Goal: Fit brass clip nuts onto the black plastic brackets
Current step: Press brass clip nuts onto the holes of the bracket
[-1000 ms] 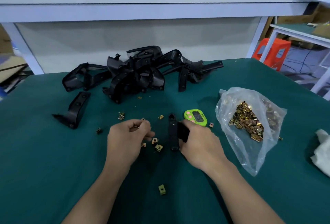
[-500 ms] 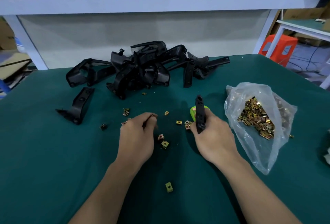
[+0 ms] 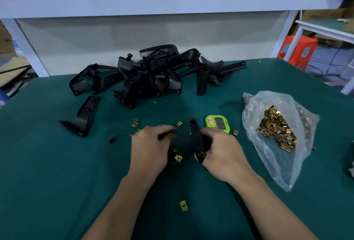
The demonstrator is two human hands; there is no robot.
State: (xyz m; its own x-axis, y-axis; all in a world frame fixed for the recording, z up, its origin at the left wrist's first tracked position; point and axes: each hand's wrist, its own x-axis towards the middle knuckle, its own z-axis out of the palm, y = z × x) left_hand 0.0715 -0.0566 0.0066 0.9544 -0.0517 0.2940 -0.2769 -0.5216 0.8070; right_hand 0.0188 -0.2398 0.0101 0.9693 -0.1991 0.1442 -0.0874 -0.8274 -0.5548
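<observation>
On the green mat, the right hand grips a likely light, stiff black plastic bracket at mid-length, its upper end free, while the left hand pinches what looks like a small, slippery brass clip nut just beside it.

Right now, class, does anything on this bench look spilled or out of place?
Brass clip nuts lie scattered on the mat around the left hand and right hand gripping a bracket, outside the plastic bag; one stray nut sits alone between the forearms.
</observation>
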